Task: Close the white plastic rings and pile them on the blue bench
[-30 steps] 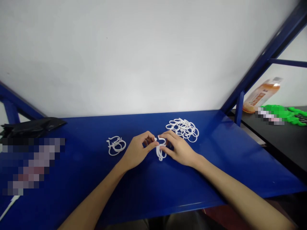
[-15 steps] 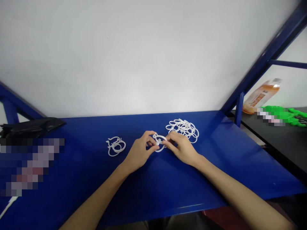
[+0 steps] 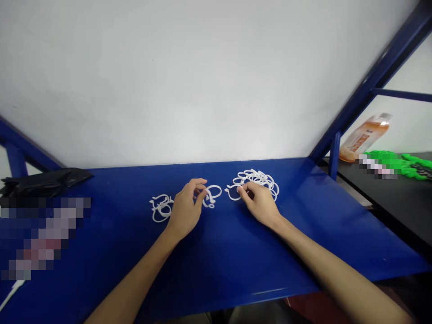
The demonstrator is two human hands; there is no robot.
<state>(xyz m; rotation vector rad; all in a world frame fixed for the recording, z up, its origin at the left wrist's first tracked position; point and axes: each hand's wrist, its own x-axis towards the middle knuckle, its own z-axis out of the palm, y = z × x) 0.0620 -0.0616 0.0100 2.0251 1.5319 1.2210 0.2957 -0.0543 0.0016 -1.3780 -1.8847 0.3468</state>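
Observation:
My left hand (image 3: 187, 207) pinches a white plastic ring (image 3: 218, 188) with a small looped end between thumb and fingers. My right hand (image 3: 258, 200) is closed on an open-ended white ring (image 3: 232, 198), whose free end points left; its fingertips are partly hidden. Just behind my right hand lies a pile of similar white rings (image 3: 268, 180), overlapping one another. A smaller group of white rings (image 3: 162, 219) rests left of my left hand, which partly covers it.
The blue tabletop (image 3: 216, 256) meets a pale wall (image 3: 202, 90). A black bag (image 3: 47, 182) lies at the left, above a blurred-out patch. Blue frame bars (image 3: 354, 105) rise at the right, beyond which a bottle (image 3: 366, 137) and green objects (image 3: 388, 158) stand on a black surface.
My hands have moved apart. The left has shifted left with one ring, while the right has drawn slightly right, toward the pile, with an open ring at its fingers.

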